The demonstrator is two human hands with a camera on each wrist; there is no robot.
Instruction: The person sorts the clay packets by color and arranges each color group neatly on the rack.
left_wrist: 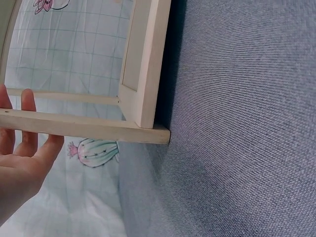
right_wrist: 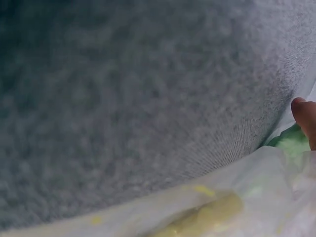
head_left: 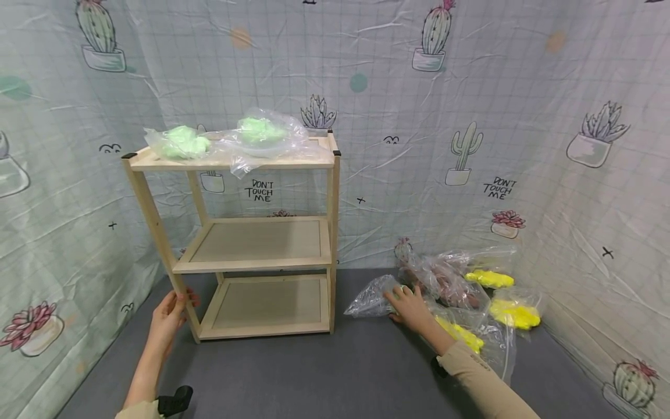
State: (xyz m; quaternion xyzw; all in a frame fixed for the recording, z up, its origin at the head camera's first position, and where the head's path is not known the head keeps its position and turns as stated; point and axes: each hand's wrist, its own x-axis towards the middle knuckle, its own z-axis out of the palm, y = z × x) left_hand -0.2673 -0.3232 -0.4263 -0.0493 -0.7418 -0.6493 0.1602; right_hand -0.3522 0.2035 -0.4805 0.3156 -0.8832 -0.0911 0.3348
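Note:
A light wooden three-tier shelf stands on the left of the grey surface. My left hand holds its front left post, low down, with fingers reaching behind the wood. Two clear bags with pale green lumps lie on the top tier. To the right of the shelf, my right hand grips a clear plastic bag lying on the surface. Something green shows in that bag, beside my thumb in the right wrist view; the other fingertips are hidden there.
Beside and behind my right hand lie clear bags with bright yellow lumps and a bag with reddish-brown contents. A cactus-print sheet hangs at the back and on both sides. The two lower tiers are bare.

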